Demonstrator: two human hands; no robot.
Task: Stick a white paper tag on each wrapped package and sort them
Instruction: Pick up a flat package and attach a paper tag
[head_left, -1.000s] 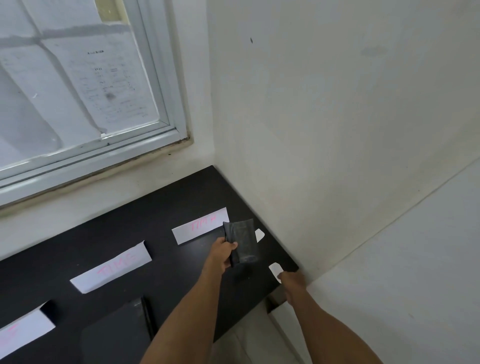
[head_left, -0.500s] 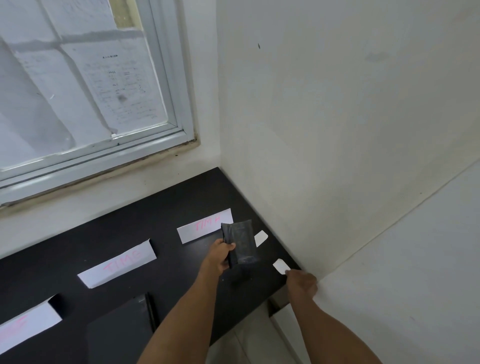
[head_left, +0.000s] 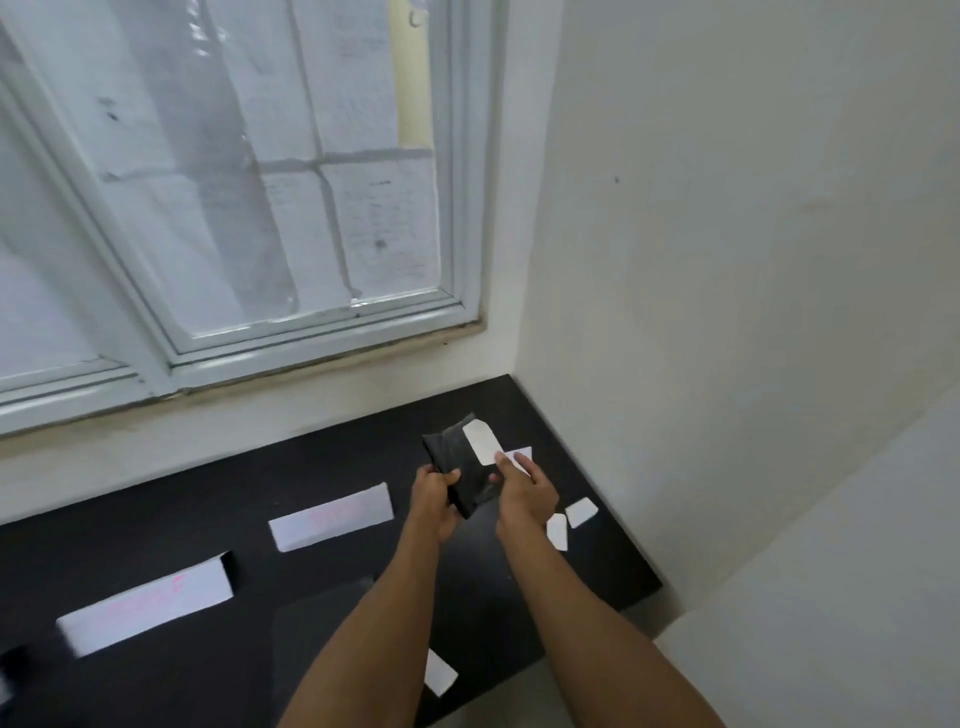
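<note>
Since a moment ago the right hand (head_left: 524, 491) has come up from the small tags at the right end of the black counter (head_left: 363, 467) and now meets the package; a white paper tag (head_left: 482, 442) lies on the package's upper face, where there was none before. The left hand (head_left: 435, 493) still grips the dark wrapped package (head_left: 457, 467) by its left edge, thumb on top, holding it tilted above the counter near the far right corner. The right hand's fingers (head_left: 506, 462) are stretched out, their tips pressing at the tag's lower end; it grips nothing.

Two loose tags (head_left: 569, 522) lie just right of the right wrist, and another (head_left: 440, 673) sits near the counter's near edge. Three long labels with pink writing lie in a row: one (head_left: 332, 517) left of the hands, one (head_left: 145, 605) further left, and a third (head_left: 522, 456) mostly hidden behind the right hand. A flat dark package (head_left: 317, 623) lies near the left forearm. Above, papers hang behind the window (head_left: 234, 208).
</note>
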